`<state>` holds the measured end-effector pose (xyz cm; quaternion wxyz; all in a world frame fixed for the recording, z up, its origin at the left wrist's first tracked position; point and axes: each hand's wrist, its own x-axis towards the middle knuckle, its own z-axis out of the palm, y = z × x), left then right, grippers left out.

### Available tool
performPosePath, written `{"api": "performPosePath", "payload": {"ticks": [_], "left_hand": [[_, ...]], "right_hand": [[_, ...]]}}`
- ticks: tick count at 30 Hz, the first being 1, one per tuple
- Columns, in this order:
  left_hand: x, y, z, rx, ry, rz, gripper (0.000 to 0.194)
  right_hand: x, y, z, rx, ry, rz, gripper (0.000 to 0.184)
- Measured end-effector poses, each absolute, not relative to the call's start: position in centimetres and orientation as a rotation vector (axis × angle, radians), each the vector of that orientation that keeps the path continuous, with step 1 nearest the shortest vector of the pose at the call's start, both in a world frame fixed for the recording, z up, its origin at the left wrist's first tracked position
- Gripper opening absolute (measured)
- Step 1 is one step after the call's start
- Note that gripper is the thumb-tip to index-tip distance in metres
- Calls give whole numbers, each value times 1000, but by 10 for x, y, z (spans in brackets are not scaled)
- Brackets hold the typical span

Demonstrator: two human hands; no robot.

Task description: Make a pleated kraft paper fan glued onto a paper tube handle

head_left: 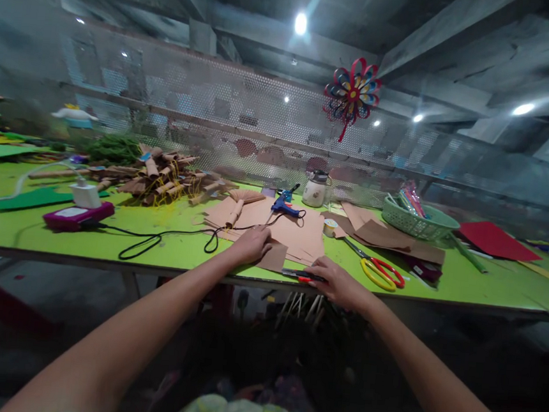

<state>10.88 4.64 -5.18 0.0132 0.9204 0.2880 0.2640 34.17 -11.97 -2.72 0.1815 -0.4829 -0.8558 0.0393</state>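
While left hand (253,246), fingers curled together, pins brown paper (274,258), likely steadying it, right hand (341,285) has fingers clamped on cutter (305,277) beside paper.

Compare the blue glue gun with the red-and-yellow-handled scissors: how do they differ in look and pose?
The glue gun is blue, while the scissors have one red and one yellow handle loop. The gun's nozzle points toward the left hand; the scissors' blades point away from the person. The gun sits over brown paper, the scissors on the green tabletop. Neither is held.
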Motion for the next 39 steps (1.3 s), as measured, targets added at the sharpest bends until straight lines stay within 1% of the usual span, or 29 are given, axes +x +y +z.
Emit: {"api": "performPosePath", "payload": {"ticks": [4, 8, 12, 16, 22, 27, 39], "left_hand": [[109, 42, -46, 2880, 824, 818, 28], [107, 45, -33, 2929, 585, 648, 17], [99, 56, -23, 2905, 353, 419, 20], [86, 60, -23, 2868, 250, 340, 29], [86, 60, -26, 2836, 263, 350, 35], [87, 59, -27, 2804, 273, 363, 35], [86, 48, -31, 2788, 333, 452, 32]], "right_hand": [[340, -120, -29, -1354, -2419, 42, 27], [338, -121, -29, -1377, -2423, -5, 25], [335, -121, -31, -1367, -2393, -26, 25], [332, -117, -33, -1369, -2401, -15, 26], [333, -119, -31, -1322, -2411, 74, 27], [330, -128, -29, -1347, -2385, 105, 27], [328, -143, -35, -1370, -2337, 57, 23]]}}
